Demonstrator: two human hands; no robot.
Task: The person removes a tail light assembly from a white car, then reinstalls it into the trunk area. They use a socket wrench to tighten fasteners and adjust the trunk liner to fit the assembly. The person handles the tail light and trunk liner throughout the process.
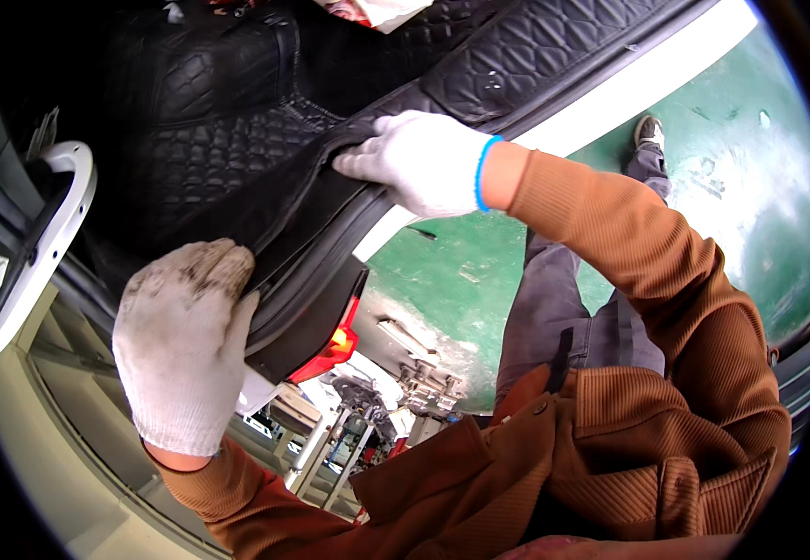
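A black quilted car mat (209, 163) lines the vehicle's interior, and its near edge is lifted in a fold along the door sill. My right hand (428, 163), in a white knit glove with a blue cuff, pinches that edge near the middle of the opening. Farther left, my left hand (186, 341) wears a white glove with dark stains on the fingers. Its fingers curl over the left end of the same edge, the fingertips partly hidden. Just under both hands runs a black rubber door seal (307, 271).
A white painted sill (601, 117) borders the opening. Below the left part sits a red and yellow lamp (335, 350). At far left is a white curved panel (74, 201). Another person's shoe (649, 133) stands on the green floor (461, 266). Metal parts (428, 383) lie lower down.
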